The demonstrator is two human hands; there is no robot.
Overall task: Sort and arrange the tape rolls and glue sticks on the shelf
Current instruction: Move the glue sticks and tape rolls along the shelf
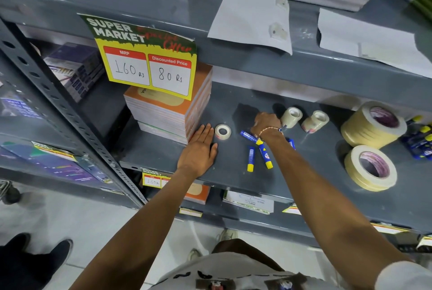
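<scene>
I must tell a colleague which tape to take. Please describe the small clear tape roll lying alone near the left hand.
Start at the orange notebook stack on the grey shelf. Just right of it the left hand lies flat, and the small clear tape roll lies flat beside its fingertips. The other small rolls are tilted further right, and the masking tapes are much larger.

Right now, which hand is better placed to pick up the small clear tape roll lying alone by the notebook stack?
Left. The left hand lies flat on the shelf right beside that small clear tape roll. The right hand is reaching farther back, over the glue sticks.
</scene>
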